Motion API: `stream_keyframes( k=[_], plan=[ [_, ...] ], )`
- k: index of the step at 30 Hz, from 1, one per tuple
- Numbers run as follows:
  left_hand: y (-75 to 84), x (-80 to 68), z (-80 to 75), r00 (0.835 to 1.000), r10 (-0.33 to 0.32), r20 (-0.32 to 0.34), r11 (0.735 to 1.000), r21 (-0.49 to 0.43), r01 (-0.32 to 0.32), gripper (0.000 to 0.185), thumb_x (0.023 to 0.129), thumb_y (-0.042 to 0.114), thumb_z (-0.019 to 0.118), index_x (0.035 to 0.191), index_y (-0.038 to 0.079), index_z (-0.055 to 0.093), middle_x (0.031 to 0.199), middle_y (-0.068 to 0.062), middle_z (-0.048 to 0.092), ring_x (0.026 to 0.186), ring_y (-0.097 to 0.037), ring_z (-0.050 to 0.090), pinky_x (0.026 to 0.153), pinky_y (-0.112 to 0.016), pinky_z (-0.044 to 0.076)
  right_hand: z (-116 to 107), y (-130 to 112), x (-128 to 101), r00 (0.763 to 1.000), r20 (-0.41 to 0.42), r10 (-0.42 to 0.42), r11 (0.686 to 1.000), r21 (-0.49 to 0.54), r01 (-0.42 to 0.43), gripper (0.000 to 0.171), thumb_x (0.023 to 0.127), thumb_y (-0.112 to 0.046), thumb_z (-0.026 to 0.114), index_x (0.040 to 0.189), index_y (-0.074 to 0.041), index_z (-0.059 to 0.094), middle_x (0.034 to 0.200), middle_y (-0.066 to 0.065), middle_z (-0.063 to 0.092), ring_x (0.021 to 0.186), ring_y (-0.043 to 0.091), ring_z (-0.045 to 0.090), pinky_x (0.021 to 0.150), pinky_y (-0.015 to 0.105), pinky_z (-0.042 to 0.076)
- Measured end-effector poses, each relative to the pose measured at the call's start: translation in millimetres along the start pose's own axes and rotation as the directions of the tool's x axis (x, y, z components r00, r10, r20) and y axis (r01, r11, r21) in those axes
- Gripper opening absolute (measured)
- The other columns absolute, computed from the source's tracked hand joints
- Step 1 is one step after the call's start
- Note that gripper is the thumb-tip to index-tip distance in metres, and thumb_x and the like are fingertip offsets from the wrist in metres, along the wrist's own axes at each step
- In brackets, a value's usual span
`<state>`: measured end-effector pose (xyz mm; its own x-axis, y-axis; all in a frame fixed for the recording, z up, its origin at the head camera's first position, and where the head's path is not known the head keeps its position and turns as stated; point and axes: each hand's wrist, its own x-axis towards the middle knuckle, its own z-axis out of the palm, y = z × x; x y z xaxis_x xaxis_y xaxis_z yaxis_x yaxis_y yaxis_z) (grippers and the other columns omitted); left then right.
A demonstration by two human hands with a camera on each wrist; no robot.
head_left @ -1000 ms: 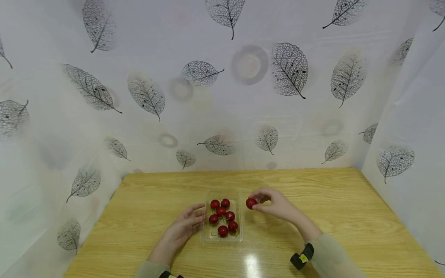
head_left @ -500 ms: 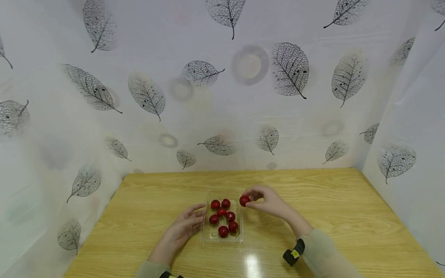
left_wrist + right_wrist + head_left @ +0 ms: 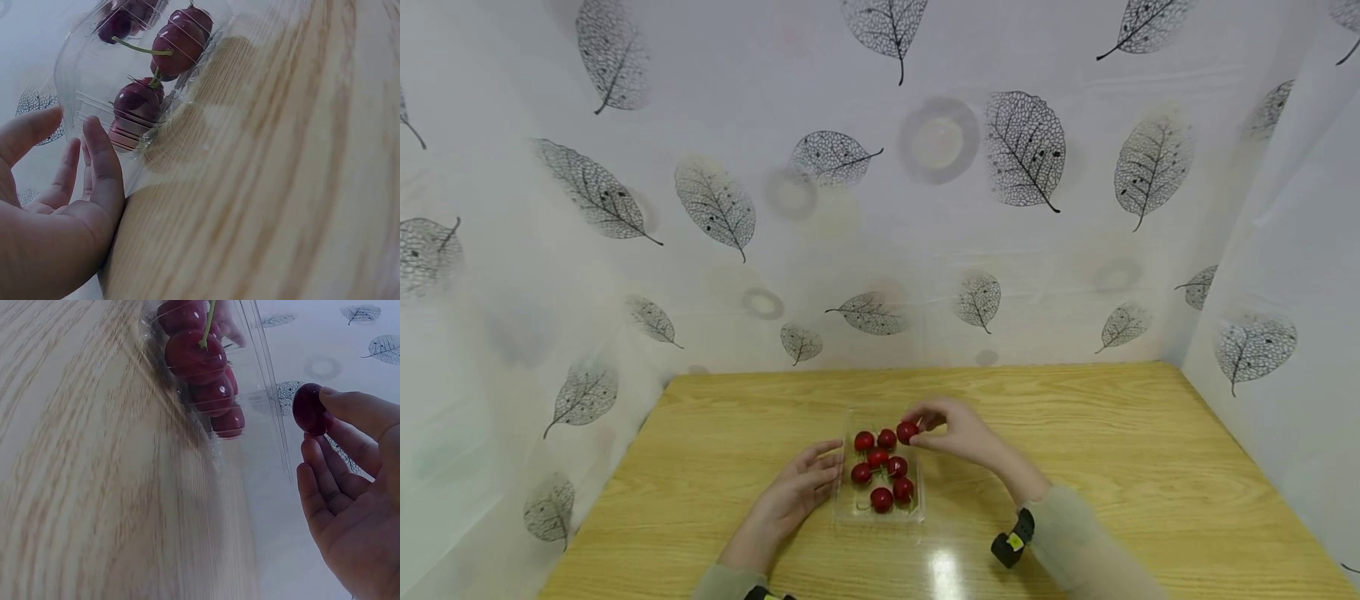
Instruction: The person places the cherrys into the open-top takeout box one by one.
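A clear plastic tray (image 3: 852, 510) sits mid-table on the wooden table (image 3: 1120, 450) and holds several red cherries (image 3: 881, 498). My right hand (image 3: 958, 433) pinches one red cherry (image 3: 907, 432) between thumb and fingertips just above the tray's far right corner; the right wrist view shows that cherry (image 3: 309, 409) at my fingertips beside the tray wall (image 3: 262, 369). My left hand (image 3: 797, 492) rests with straight fingers against the tray's left side; in the left wrist view its fingers (image 3: 100, 162) touch the tray wall (image 3: 94, 100), with cherries (image 3: 181, 44) behind it.
White sheets printed with leaves (image 3: 1022, 150) enclose the table at the back and both sides. Bare wood lies to the left and right of the tray. A black band (image 3: 1011, 546) sits on my right wrist.
My right hand has carried the pinched cherry leftward, from beside the tray to over its far right corner. The left hand has stayed against the tray.
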<state>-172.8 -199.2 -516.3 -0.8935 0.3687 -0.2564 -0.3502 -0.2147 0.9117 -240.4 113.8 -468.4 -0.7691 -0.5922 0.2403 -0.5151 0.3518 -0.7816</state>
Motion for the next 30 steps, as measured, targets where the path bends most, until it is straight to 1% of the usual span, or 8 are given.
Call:
stream_keyframes(
  k=[4, 10, 14, 23, 30],
  plan=[
    [0.3, 0.4, -0.2, 1.000, 0.003, 0.005, 1.000, -0.003, -0.003, 0.061, 0.106, 0.001, 0.056, 0.161, -0.002, 0.030, 0.126, 0.002, 0.062, 0.108, -0.005, 0.064, 0.096, -0.022, 0.055, 4, -1, 4, 1.000, 0.010, -0.007, 1.000, 0.014, 0.007, 0.030, 0.090, -0.010, 0.080, 0.118, 0.000, 0.074, 0.109, 0.014, 0.077, 0.093, 0.017, 0.071, 0.090, 0.033, 0.062],
    [-0.1, 0.4, -0.4, 1.000, 0.005, 0.006, 1.000, 0.000, -0.005, 0.061, 0.106, 0.001, 0.056, 0.161, -0.003, 0.031, 0.125, 0.002, 0.062, 0.108, -0.005, 0.064, 0.096, -0.022, 0.055, 11, 0, 7, 1.000, 0.016, -0.009, 1.000, 0.024, 0.009, 0.030, 0.090, -0.008, 0.080, 0.118, 0.000, 0.074, 0.112, 0.015, 0.077, 0.095, 0.016, 0.071, 0.091, 0.028, 0.061],
    [-0.8, 0.3, -0.7, 1.000, 0.008, 0.006, 1.000, 0.000, -0.008, 0.060, 0.106, 0.001, 0.056, 0.161, -0.002, 0.031, 0.125, 0.002, 0.062, 0.108, -0.005, 0.065, 0.096, -0.022, 0.055, 14, 1, 7, 1.000, 0.008, -0.008, 1.000, 0.027, 0.008, 0.030, 0.089, -0.006, 0.080, 0.118, 0.000, 0.074, 0.114, 0.015, 0.077, 0.096, 0.017, 0.071, 0.091, 0.029, 0.061],
    [-0.4, -0.4, -0.3, 1.000, 0.006, 0.001, 1.000, 0.008, -0.006, 0.060, 0.106, 0.000, 0.055, 0.161, -0.002, 0.031, 0.126, 0.002, 0.062, 0.109, -0.005, 0.064, 0.096, -0.022, 0.055, 20, 1, 6, 1.000, -0.006, 0.006, 0.999, -0.032, -0.006, 0.031, 0.086, -0.002, 0.082, 0.116, -0.003, 0.075, 0.113, 0.012, 0.076, 0.098, 0.018, 0.071, 0.093, 0.025, 0.059],
    [-0.2, 0.1, 0.1, 1.000, 0.002, -0.008, 1.000, 0.017, -0.002, 0.062, 0.105, 0.000, 0.056, 0.161, -0.003, 0.030, 0.127, 0.002, 0.062, 0.109, -0.006, 0.064, 0.096, -0.022, 0.054, 25, 0, 5, 0.999, -0.021, -0.026, 0.993, -0.119, 0.023, 0.029, 0.084, 0.000, 0.082, 0.113, -0.004, 0.076, 0.109, 0.009, 0.076, 0.099, 0.022, 0.070, 0.093, 0.029, 0.057]
  ],
)
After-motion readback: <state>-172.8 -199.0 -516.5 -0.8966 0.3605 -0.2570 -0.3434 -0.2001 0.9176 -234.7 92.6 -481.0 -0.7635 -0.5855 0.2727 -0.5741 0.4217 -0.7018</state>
